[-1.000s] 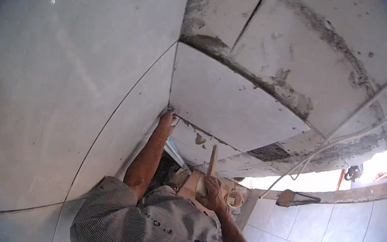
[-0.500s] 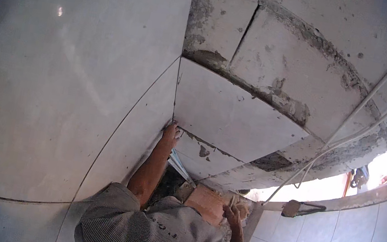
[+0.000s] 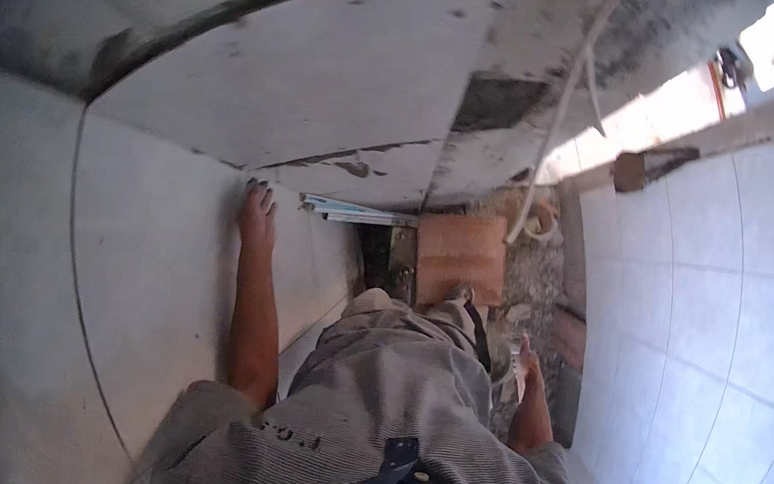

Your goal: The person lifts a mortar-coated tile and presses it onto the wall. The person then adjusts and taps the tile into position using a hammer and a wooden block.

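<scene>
My left hand (image 3: 257, 211) lies flat on the far edge of a large white floor tile (image 3: 153, 246), fingers stretched out and holding nothing. The arm runs straight back to my grey striped shirt. My right hand (image 3: 530, 361) hangs low at my right side, over rubble (image 3: 534, 286) next to the tiled wall. A thin pale object shows at its fingers, and I cannot make out whether the hand grips it. A brown wooden board (image 3: 461, 254) lies just beyond my knees, between the two hands.
A mortar-smeared tile (image 3: 331, 81) sits past the left hand, with dark joints around it. Pale metal strips (image 3: 356, 212) lie at its near corner. A white cable (image 3: 559, 117) runs down toward the board. A trowel-like tool (image 3: 642, 166) rests atop the white wall tiles (image 3: 728, 327).
The view has swung and moved closer. My right hand, which held a wooden handle upright in front of me, has dropped to my right side. The left hand stays on the tile edge.
</scene>
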Tool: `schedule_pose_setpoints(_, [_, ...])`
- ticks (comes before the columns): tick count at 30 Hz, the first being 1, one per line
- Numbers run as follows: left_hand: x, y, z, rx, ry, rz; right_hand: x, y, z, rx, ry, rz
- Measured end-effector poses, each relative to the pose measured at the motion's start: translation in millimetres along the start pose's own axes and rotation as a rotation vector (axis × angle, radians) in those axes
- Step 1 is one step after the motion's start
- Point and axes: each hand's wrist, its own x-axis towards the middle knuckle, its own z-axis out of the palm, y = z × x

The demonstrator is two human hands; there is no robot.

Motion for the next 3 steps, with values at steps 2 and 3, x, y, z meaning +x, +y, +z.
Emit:
schedule_pose_setpoints(2, [-13, -13, -5, 0.127, 0.046, -0.057, 30, 53, 32, -0.263, -0.027, 0.061])
schedule_pose_setpoints(3, [-18, -19, -7, 0.198, 0.096, -0.112, 34, 70, 49, -0.556, -0.064, 0.08])
